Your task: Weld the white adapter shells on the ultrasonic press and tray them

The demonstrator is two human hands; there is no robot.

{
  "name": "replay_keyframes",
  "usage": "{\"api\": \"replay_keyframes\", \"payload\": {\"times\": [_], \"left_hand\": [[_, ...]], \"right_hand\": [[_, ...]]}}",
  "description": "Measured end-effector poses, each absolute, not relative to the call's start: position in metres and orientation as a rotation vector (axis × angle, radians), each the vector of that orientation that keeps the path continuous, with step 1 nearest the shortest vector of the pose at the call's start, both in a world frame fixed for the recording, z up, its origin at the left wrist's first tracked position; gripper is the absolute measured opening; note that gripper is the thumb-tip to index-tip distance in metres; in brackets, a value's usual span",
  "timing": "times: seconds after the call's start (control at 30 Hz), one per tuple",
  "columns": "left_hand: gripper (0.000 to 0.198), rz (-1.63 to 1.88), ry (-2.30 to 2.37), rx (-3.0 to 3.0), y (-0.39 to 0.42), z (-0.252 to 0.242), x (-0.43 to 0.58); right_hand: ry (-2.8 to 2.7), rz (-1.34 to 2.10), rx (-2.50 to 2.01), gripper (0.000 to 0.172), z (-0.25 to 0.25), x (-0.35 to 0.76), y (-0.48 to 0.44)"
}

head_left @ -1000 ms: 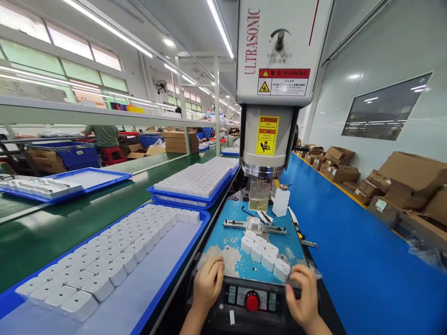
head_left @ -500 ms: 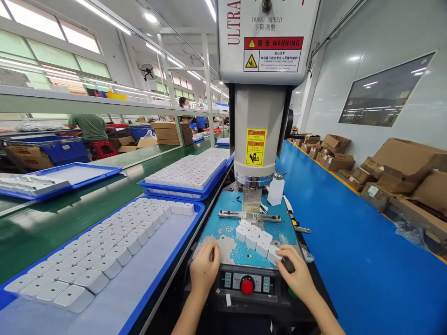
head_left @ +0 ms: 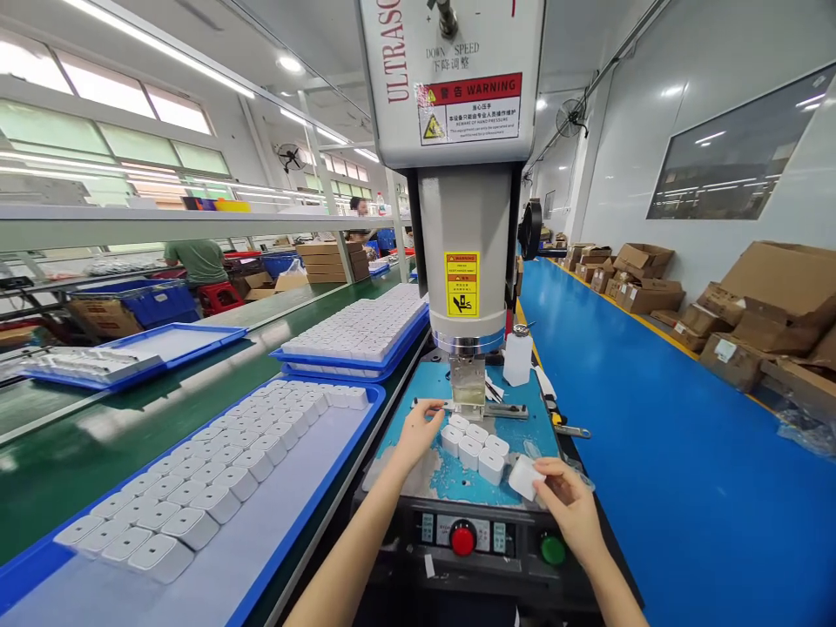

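Note:
My right hand (head_left: pixel 569 508) pinches a white charger housing (head_left: pixel 525 477) lifted off the near right of the blue machine bed (head_left: pixel 530 428). My left hand (head_left: pixel 418 431) reaches forward over the bed with fingers loosely spread, its tips close to the metal fixture (head_left: pixel 496 411) under the ultrasonic welder's horn (head_left: pixel 468 388). A short row of white housings (head_left: pixel 474 441) lies on the bed between my hands. The horn is down on the fixture. Below the bed sits the control panel with a red button (head_left: pixel 462 539) and a green button (head_left: pixel 552 549).
A blue tray (head_left: pixel 340 470) of several white housings lies at my left, with stacked full trays (head_left: pixel 358 335) behind it on the green conveyor (head_left: pixel 97 427). A white bottle (head_left: pixel 517 355) stands by the welder column. Cardboard boxes (head_left: pixel 758 322) line the right wall. A person stands far left.
Both hands left the front of the panel. The right hand picked up the nearest white housing; the left hand moved forward to the fixture. The camera view shifted slightly right.

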State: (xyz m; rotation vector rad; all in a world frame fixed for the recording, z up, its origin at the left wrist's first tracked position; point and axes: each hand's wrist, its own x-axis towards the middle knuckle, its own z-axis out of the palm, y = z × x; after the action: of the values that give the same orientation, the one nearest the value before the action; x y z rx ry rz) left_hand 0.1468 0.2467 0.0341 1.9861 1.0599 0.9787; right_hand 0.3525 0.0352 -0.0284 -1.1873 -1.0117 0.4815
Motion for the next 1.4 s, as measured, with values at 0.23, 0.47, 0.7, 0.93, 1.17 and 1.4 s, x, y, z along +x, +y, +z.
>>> {"api": "replay_keyframes", "payload": {"times": [0.23, 0.47, 0.7, 0.93, 1.17, 1.4], "left_hand": [[0.029, 0.852, 1.119, 2.097, 0.272, 0.038, 0.176], [0.035, 0.697, 1.373, 2.162, 0.272, 0.046, 0.216], [0.036, 0.743, 1.422, 2.095, 0.271, 0.051, 0.221], [0.032, 0.911, 1.456, 1.892, 0.28, 0.055, 0.196], [0.027, 1.113, 1.571, 1.819, 0.263, 0.043, 0.129], [0.031, 1.12, 1.554, 1.858, 0.252, 0.01, 0.106]], "right_hand": [[-1.02, 0.472, -1.174, 0.022, -0.03, 0.354, 0.039], [-0.923, 0.431, -1.166, 0.022, -0.026, 0.344, 0.036], [-0.826, 0.353, -1.3, 0.032, -0.009, 0.371, 0.069], [-1.206, 0.369, -1.463, 0.024, 0.027, 0.382, 0.16], [-1.383, 0.401, -1.503, 0.017, 0.027, 0.366, 0.204], [-1.461, 0.4, -1.608, 0.021, 0.027, 0.351, 0.213]]}}
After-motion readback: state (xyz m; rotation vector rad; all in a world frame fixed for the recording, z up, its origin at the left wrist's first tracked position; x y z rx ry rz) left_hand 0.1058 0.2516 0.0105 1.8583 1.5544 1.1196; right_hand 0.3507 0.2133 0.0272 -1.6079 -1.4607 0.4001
